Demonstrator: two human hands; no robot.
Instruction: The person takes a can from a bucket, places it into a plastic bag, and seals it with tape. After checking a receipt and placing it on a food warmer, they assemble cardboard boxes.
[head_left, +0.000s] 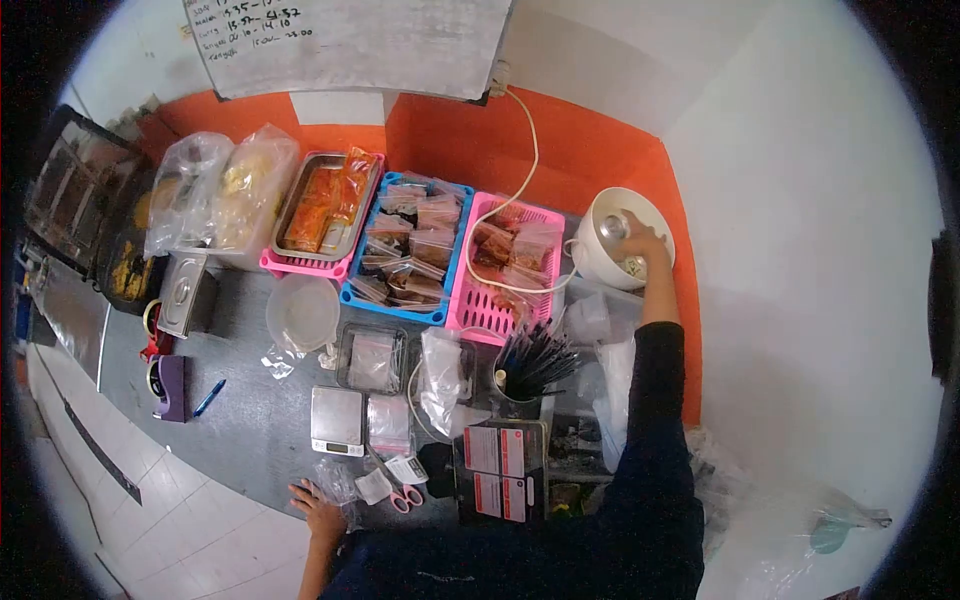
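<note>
My right hand (640, 243) reaches far forward into a white rice cooker (600, 262) at the back right, with its fingers around something small inside the pot; I cannot tell what it is. My left hand (313, 501) rests at the near edge of the grey counter (240, 430), fingers spread, touching a clear plastic bag (335, 482). Just ahead of that hand lie a small digital scale (337, 420), white labels (392, 474) and pink-handled scissors (404, 496).
Blue (408, 250) and pink (500, 275) baskets hold small packed bags. A metal tray on a pink basket (322, 210) and bagged food (215, 190) stand at the back left. A cup of black straws (530, 365), a purple tape dispenser (170, 388) and a blue pen (208, 398) are nearby.
</note>
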